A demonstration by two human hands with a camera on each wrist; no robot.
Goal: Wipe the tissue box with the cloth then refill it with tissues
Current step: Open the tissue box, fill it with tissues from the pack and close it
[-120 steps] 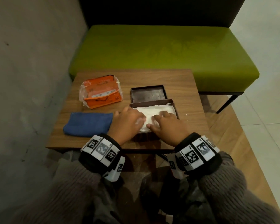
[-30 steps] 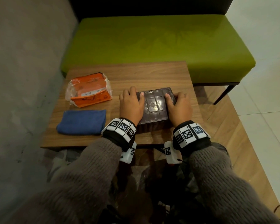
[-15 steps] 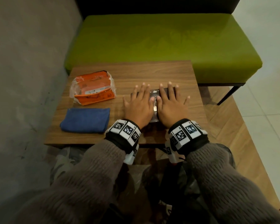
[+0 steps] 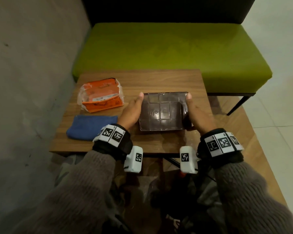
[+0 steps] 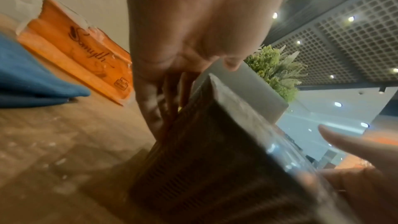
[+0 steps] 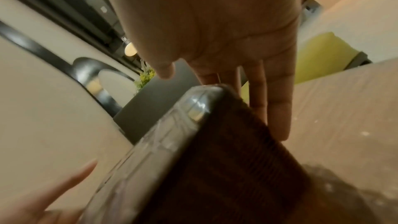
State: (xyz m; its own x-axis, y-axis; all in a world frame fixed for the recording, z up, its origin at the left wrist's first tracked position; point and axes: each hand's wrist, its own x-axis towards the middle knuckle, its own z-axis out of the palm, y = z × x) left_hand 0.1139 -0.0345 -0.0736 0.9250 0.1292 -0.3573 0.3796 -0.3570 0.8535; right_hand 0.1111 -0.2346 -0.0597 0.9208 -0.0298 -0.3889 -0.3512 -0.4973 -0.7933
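The dark brown tissue box [image 4: 162,112] stands closed on the wooden table [image 4: 159,80], its glossy lid on top. My left hand [image 4: 131,112] lies flat against the box's left side, its thumb at the far left corner. Opposite it, my right hand [image 4: 197,114] presses the right side. The left wrist view shows straight fingers [image 5: 159,101] running down the box wall [image 5: 215,159]. In the right wrist view the fingers [image 6: 277,111] lie straight along the box [image 6: 215,168]. The folded blue cloth [image 4: 91,126] lies left of the box, untouched.
An orange pack of tissues [image 4: 101,95] lies at the table's back left, beyond the cloth. A green bench [image 4: 167,48] stands behind the table and a grey wall [image 4: 32,81] runs along the left. The table's near edge is just before my wrists.
Earlier the box stood without its lid, and I pressed tissues into it. Half a second ago both palms lay flat on the closed lid; now they have slid out to the box's sides.
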